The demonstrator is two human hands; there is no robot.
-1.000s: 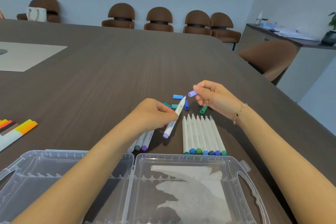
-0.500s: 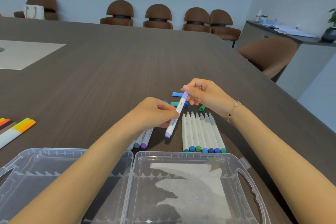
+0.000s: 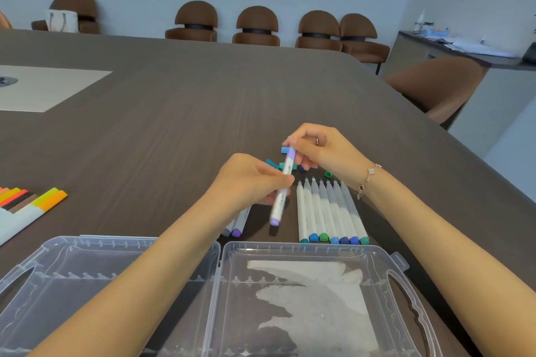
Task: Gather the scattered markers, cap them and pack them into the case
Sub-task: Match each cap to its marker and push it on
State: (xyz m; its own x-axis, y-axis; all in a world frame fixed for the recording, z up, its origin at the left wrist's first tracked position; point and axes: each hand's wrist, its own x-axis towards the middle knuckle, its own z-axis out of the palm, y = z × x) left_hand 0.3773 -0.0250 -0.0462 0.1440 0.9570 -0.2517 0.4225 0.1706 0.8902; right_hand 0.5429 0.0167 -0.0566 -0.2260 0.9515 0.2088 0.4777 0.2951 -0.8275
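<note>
1. Brown chairs [image 3: 257, 25] line the far wall of a meeting room, and a dark wood desk [image 3: 174, 113] carries everything.
2. Both hands hold one lilac marker [image 3: 282, 189] above the desk, tilted, far end up. The left hand [image 3: 249, 182] pinches its barrel at the middle; the right hand [image 3: 319, 148] pinches the lilac cap [image 3: 291, 153] on the far end.
3. Neither grip is spread; both have fingers curled onto the marker.
4. Just right of it, a row of markers [image 3: 330, 211] lies side by side, far tips bare. Loose caps [image 3: 285, 164] lie scattered just beyond them.
5. A clear plastic case [image 3: 290, 252] lies open at the near edge, with no markers in it.
6. I judge the marker light, stiff and smooth. Hold the barrel mid-length and push the cap straight on, since a skewed push may slip or jam.
7. More markers [image 3: 32, 200] lie far left.
</note>
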